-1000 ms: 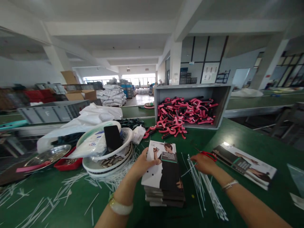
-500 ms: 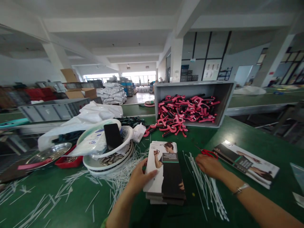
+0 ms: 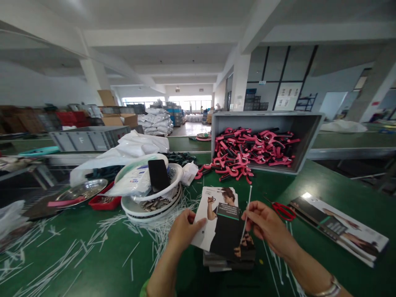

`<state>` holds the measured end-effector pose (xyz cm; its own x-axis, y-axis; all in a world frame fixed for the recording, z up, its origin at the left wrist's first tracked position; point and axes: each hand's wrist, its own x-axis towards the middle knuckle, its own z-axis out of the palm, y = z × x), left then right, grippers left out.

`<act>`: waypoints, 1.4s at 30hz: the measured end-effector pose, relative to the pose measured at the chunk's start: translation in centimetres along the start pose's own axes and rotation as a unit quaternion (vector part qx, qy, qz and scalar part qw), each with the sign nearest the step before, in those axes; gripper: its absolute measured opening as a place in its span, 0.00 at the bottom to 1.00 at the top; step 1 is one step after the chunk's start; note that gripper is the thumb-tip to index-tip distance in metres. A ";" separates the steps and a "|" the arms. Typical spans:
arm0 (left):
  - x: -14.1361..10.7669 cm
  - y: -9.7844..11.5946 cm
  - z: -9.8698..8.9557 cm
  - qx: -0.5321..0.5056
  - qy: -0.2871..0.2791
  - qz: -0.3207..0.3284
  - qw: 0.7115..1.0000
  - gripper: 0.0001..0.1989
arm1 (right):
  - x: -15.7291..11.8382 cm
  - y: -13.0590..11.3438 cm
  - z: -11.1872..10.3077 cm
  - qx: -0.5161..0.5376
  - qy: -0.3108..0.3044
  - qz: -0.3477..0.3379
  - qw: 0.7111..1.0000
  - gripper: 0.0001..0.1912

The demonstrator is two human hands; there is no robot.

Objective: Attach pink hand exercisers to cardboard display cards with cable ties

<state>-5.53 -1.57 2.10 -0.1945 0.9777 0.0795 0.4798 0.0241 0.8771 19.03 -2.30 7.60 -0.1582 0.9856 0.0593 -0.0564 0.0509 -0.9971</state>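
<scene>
My left hand [image 3: 182, 232] grips the left edge of a printed packaging card [image 3: 223, 227], thumb on its face. The card is tilted over a stack of similar cards [image 3: 216, 262] on the green table. Between the thumb and fingers of my right hand [image 3: 269, 227] is a white cable tie [image 3: 249, 200], held nearly upright at the card's right edge. More cable ties [image 3: 280, 266] lie below my right hand, partly hidden by the forearm. Red-handled scissors [image 3: 284, 211] lie just right of that hand.
A grey crate [image 3: 309, 144] on its side spills pink-and-black hand grips [image 3: 247, 148]. More cards [image 3: 343, 227] lie at right. At left are a white basin [image 3: 176, 181] with a phone [image 3: 159, 176], a red tray [image 3: 105, 202], a metal dish [image 3: 82, 193] and scattered ties [image 3: 62, 251].
My right hand has come up and left from the bundle of cable ties with one tie. My left hand has shifted the top card askew from the stack. The view has turned slightly left.
</scene>
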 end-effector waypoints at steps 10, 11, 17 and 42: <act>-1.1 2.4 -0.5 -0.328 -0.121 -0.106 0.931 0.18 | -1.8 1.1 3.8 -0.192 -0.007 -0.216 0.957 0.08; -1.2 2.5 -0.6 -0.332 -0.119 -0.107 0.929 0.17 | -1.9 1.0 4.0 -0.205 -0.010 -0.232 0.951 0.07; -1.5 2.8 -1.0 -0.360 -0.126 -0.118 0.917 0.16 | -2.3 0.0 4.9 -0.221 -0.056 -0.309 0.923 0.04; -2.7 3.6 -0.6 -0.307 -0.317 -0.058 0.895 0.11 | 0.7 1.0 2.6 -0.298 -0.195 -0.446 0.821 0.07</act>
<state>-3.74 -4.26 5.32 0.4064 0.9022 -0.1443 -0.1102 0.2052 0.9725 16.31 -1.98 6.76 -0.6261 0.3921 0.6740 0.1531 0.9094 -0.3868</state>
